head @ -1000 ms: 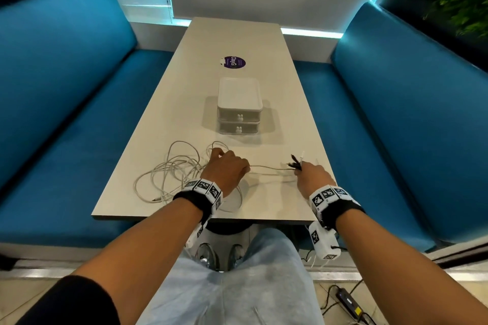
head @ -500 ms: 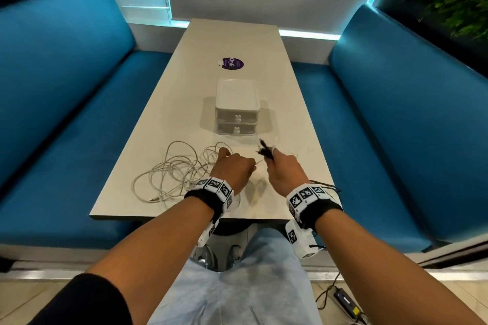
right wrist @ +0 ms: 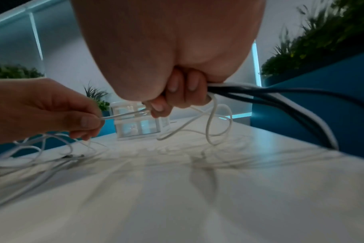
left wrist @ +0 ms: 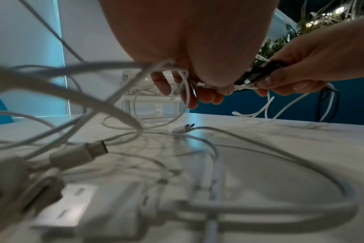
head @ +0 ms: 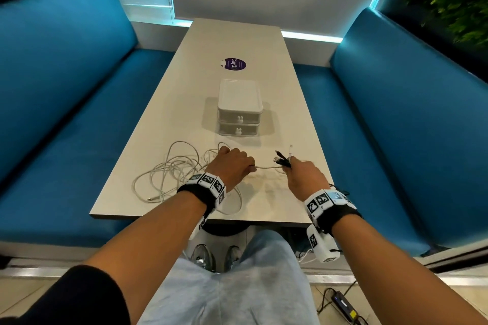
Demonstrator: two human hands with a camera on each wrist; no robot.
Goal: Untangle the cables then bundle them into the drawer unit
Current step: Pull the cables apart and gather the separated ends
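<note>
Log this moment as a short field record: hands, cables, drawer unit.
left hand: pinches a white cable stretched toward the other hand
right hand: grips a bunch of black and white cable ends
tangled white cables: loose on the table, left of both hands
drawer unit: both drawers closed

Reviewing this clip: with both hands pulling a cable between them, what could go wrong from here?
1. The left hand pinches a white cable that runs taut to the right hand; pulling on could tighten the tangled white cables instead of freeing one.
2. Black and white cables trail from the right hand over the table edge and may snag there.
3. Both drawers of the drawer unit appear closed, with both hands occupied.
</note>
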